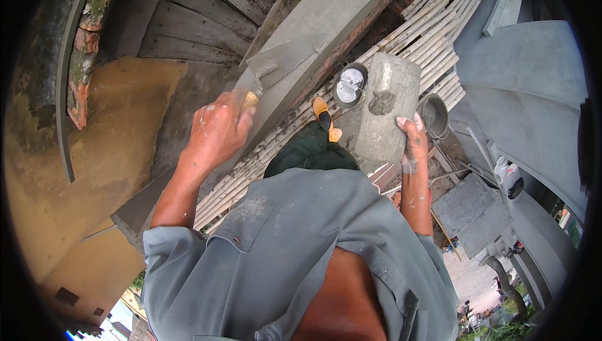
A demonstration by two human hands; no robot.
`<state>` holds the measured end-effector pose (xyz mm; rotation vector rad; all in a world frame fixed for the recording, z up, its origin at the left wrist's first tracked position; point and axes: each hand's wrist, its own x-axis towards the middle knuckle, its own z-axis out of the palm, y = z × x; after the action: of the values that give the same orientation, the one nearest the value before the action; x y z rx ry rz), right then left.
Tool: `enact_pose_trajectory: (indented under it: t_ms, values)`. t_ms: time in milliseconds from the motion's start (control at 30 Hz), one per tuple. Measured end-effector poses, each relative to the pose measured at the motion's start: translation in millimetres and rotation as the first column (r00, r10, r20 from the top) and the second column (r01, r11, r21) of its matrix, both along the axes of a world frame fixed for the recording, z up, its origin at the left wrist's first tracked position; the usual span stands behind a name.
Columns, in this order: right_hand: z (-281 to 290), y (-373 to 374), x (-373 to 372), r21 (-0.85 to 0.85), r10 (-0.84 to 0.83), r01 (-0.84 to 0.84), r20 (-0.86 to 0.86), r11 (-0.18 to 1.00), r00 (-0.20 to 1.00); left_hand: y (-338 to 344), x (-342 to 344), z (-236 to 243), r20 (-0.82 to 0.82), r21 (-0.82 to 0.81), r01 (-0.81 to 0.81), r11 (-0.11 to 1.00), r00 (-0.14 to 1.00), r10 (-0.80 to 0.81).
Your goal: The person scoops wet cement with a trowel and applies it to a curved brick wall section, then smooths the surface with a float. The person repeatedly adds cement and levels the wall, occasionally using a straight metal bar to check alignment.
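Well apart, left fingers [245, 115] clamped on trowel handle [252, 99], palm down, right fingers [411, 126] clasping board [392, 80]

A platform [433, 37] of pale bamboo poles, laid side by side with dark gaps in places, carries the person's two orange shoes [320, 104] and a dark bucket [359, 99] with pale, shiny contents. Whether the grey bucket [434, 115] at its right edge rests on it cannot be told.
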<state>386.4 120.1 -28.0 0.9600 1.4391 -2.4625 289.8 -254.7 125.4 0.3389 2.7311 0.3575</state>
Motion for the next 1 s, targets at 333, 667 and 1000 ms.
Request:
enact_pose_trajectory:
  t_ms: [333, 667, 1000]
  values:
    - [6, -5, -1, -0.013, -0.044, 0.044, -0.004, 0.999, 0.999, -10, -8, -3, 0.088, 0.167, -0.06, 0.984, 0.995, 0.046]
    - [4, -4, 2, 0.001, -0.066, 0.066, 0.012, 0.998, 0.998, -22, -37, -25, 0.322, 0.234, -0.116, 0.965, 0.946, 0.035]
    - [1, -2, 2, -0.007, -0.087, 0.087, 0.001, 0.996, 0.996, -8, -37, -18, 0.134, 0.194, 0.007, 0.981, 0.99, -0.033]
